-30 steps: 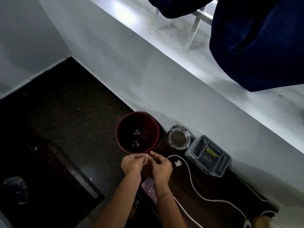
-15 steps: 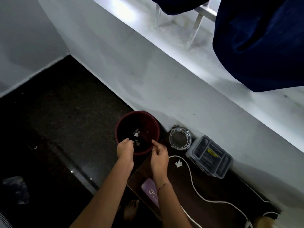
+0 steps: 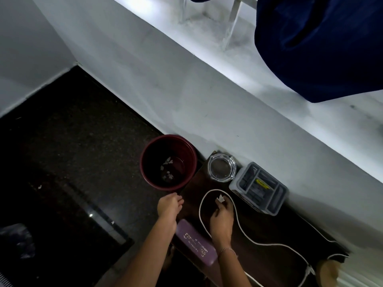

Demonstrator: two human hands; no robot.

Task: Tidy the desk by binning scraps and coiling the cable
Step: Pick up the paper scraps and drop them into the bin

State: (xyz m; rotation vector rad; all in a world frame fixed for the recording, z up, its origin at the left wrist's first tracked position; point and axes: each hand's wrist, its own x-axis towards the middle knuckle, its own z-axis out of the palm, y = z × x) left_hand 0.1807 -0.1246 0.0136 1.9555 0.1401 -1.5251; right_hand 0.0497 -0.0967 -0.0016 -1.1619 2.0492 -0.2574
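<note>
A dark red bin (image 3: 145, 160) stands on the floor against the wall, with several white paper scraps (image 3: 167, 168) lying in its bottom. On the dark wooden desk (image 3: 269, 230) a white cable (image 3: 238, 222) runs in a loop. One white scrap (image 3: 221, 198) lies inside that loop. My right hand (image 3: 222, 218) rests on the desk with its fingertips at this scrap; whether it grips it is unclear. My left hand (image 3: 169, 206) hovers just below the bin's rim, at the desk's left edge, fingers loosely curled and holding nothing.
A glass ashtray (image 3: 222, 167) and a grey compartment organiser (image 3: 259, 188) stand at the back of the desk by the wall. A purple case (image 3: 195, 244) lies at the desk's front edge. Small white scraps (image 3: 39, 186) dot the dark floor. Blue cloth (image 3: 321, 44) hangs above.
Both hands drew back from over the bin after scraps fell into it. My right hand moved right to the scrap inside the cable loop; my left hand lowered below the rim.
</note>
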